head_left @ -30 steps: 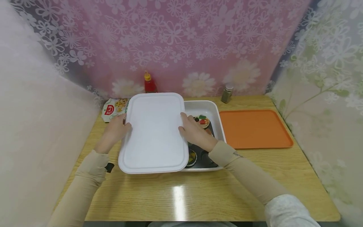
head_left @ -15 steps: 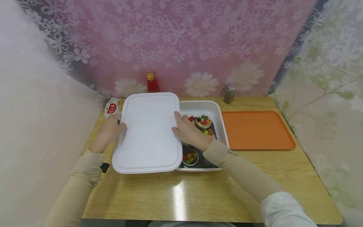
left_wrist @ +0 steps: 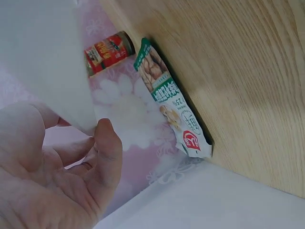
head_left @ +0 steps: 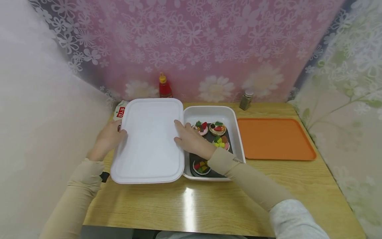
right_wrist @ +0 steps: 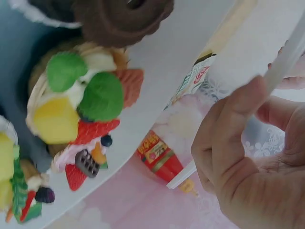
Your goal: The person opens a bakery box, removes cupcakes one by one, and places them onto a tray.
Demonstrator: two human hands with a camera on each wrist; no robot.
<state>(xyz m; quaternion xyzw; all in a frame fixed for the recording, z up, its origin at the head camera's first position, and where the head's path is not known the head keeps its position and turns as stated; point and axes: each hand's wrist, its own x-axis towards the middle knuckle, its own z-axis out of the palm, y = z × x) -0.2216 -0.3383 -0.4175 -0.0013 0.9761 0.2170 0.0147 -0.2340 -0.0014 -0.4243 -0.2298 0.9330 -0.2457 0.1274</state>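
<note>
"What are you worrying about, watching this?"

"The lid, mostly. It's hanging over the table to the left of the box, its right edge lying just beside the box's rim. Only two pinches are carrying it: the left hand is clamping one long edge between thumb and fingers, and the right hand is doing the same opposite."

"And supposing one pinch is slipping?"

"Then, I'm guessing, that side is dropping and knocking the rim or the table."

"What about the back?"

"The far left corner is hiding part of the packet, and the bottle is standing behind the far edge. Anyone lowering the lid blindly there could be crushing one or tipping the other. They're looking untouched for now."

"And the right sleeve?"

"That arm is reaching across the box, close to the tarts. By sagging, it could be brushing their toppings."

"How is the lid looking to you?"

"Plain white and oblong, with rounded corners and a shallow line running round inside the edge. It isn't visibly bowing between the hands, so I'm judging it stiff, and probably light."
</note>
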